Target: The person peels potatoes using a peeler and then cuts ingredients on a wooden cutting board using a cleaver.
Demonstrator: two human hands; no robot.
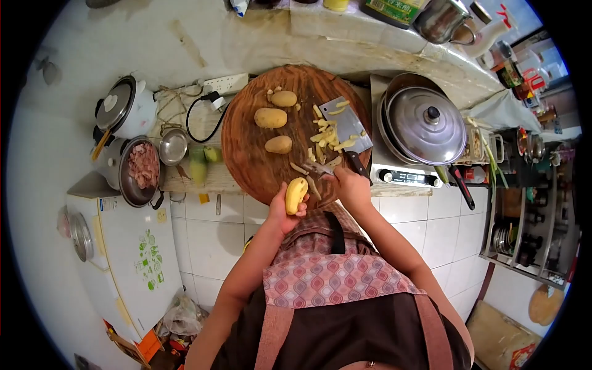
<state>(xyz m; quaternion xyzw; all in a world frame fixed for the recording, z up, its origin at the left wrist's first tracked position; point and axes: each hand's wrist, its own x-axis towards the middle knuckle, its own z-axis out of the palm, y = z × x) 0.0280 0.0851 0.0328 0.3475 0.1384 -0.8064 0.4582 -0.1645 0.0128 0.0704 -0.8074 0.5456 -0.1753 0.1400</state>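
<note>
My left hand [285, 208] is wrapped round a mostly peeled yellow potato [296, 196] at the near edge of a round wooden chopping board [246, 157]. In my right hand [349, 190] is a peeler [317, 168], its metal head pointing left above the board, apart from the potato. Three potatoes with skin on, an upper one [283, 98], a middle one [271, 118] and a lower one [278, 144], lie on the board's left half. A cleaver [361, 132] rests at the right, its handle just beyond my right hand. Potato peelings [325, 132] cover part of its blade and the wood beside it.
Right of the board, a lidded wok [425, 123] sits on a cooktop [404, 177]. A pan of cut raw meat [142, 165], a metal bowl [174, 146] and a lidded pot [132, 108] stand left. A power strip [226, 84] with a black cord lies behind.
</note>
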